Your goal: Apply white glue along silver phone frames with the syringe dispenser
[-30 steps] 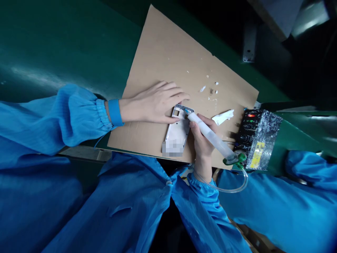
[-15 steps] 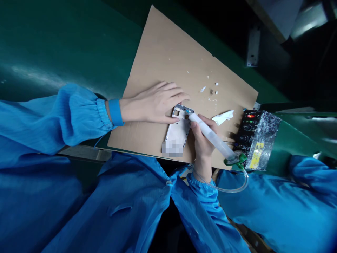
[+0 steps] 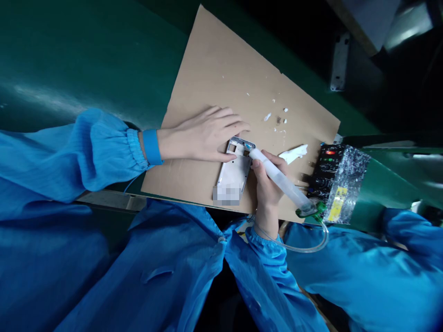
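Observation:
A silvery phone frame (image 3: 234, 174) lies on the cardboard sheet (image 3: 207, 69), its lower end blurred out. My left hand (image 3: 207, 134) holds it in place, thumb on its left edge and fingers across its top end. In my right hand (image 3: 269, 186) is a translucent dispensing syringe (image 3: 282, 180), gripped round the barrel and slanted. The syringe's blue tip touches or hovers just over the top right corner of the frame; which one I cannot tell. From the green cap (image 3: 313, 212) at its rear runs a clear air hose (image 3: 323, 237).
To the right stands a black control box (image 3: 325, 173) with lit indicators. A crumpled white tissue (image 3: 294, 153) and several white scraps (image 3: 267, 117) lie on the cardboard. A co-worker's blue sleeve (image 3: 363, 263) is at the lower right. Another pale metal part (image 3: 340, 62) lies farther back.
The syringe has shifted slightly to the right along the top end of the phone frame, with my right hand. My left hand and the frame stay put.

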A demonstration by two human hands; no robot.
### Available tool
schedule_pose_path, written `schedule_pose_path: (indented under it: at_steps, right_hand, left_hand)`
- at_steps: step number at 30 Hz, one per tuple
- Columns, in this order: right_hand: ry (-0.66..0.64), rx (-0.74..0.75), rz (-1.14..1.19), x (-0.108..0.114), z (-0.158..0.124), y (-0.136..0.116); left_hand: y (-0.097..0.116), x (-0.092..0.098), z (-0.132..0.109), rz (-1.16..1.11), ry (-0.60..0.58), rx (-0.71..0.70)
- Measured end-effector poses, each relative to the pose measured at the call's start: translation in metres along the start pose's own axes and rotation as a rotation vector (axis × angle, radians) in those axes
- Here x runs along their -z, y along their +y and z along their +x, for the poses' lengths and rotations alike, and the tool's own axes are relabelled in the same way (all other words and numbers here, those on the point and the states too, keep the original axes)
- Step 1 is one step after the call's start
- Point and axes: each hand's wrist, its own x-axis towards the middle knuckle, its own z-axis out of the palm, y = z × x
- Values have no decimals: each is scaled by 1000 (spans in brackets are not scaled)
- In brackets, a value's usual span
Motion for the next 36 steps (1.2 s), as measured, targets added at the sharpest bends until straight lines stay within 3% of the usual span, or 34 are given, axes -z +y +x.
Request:
schedule_pose_path:
  at_steps: [36]
  right_hand:
    - [-3,1,27,1,-2,5]
  left_hand:
    - [0,2,-1,21,-12,-12]
